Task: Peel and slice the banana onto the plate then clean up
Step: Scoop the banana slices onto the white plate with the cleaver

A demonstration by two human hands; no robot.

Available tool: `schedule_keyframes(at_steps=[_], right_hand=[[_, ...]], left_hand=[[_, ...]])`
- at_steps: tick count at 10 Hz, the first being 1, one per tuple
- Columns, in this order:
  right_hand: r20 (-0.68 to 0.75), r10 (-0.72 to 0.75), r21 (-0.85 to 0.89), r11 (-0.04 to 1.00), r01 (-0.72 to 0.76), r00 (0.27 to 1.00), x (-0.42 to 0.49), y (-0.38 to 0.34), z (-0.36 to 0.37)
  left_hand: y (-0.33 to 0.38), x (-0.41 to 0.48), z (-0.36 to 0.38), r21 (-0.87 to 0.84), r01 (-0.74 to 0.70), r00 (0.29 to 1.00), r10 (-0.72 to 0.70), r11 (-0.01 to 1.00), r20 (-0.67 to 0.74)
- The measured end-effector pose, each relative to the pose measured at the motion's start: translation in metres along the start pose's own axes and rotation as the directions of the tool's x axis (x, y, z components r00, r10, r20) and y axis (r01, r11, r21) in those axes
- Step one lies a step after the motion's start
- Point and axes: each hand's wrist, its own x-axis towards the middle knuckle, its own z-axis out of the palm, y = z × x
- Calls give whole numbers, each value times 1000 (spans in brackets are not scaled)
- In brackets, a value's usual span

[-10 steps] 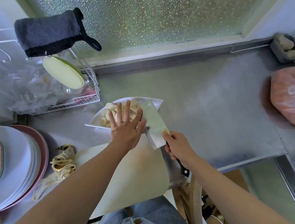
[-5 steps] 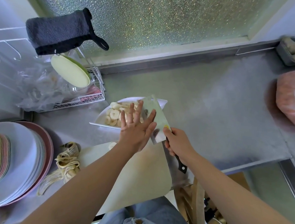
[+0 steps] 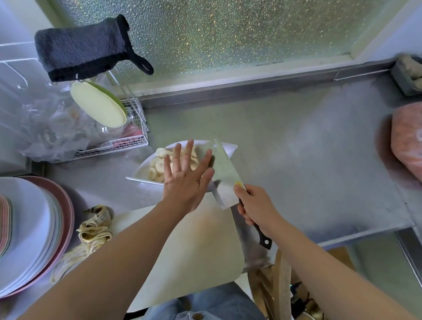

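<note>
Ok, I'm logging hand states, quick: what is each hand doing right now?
Left hand: open, fingers straight, holding nothing.
Right hand: closed, gripping the black handle of the wide steel cleaver.

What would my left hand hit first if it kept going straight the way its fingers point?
Probably the banana slices on the white plate; the left hand holds straight fingers over them, though height is unclear.
</note>
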Motion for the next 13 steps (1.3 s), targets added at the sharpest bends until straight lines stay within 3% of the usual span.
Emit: schedule_keyframes(at_steps=[2,3,4,5,6,7,8,9,10,11,12,13], right_hand=[[-24,-33,20,999,33,999,1,2,-3],[-66,-52,34,998,54,996,2,4,-5],[-47,-143,-35,989,141,989,2,5,-3],[-32,-226,-110,969,222,974,1,3,3],[-1,-267,-153,952,264,964,2,1,8],[18,-278,-188,943,276,961,4,1,12],[5,-279,-218,937,273,960,7,2,14],[-36,-271,-228,939,256,962,12,1,16],[-75,-269,-268,933,240,960,16,0,18],[-130,-270,-299,928,222,954,19,2,20],[-148,-262,-253,942,219,954,17,2,23],[-122,-263,-248,942,227,957,7,3,27]], left_hand=[[-9,5,-1,-19,133,991,-133,991,-13],[-11,16,-2,-442,370,922,-383,817,65],[-6,24,-23,-837,535,744,-533,116,402],[-11,21,-47,-820,544,737,-366,-177,568],[-12,26,-45,-684,663,716,-8,-304,698],[-32,38,-25,-725,599,799,190,-340,571],[-25,21,-40,-787,577,792,-87,-221,605],[-23,11,-42,-862,488,839,-348,140,418],[-26,2,-51,-859,432,861,-159,-274,484],[-28,4,-45,-908,419,866,-289,-27,408],[-31,-3,-45,-836,429,872,-396,341,286],[-47,-11,-31,-609,304,926,-377,733,8]])
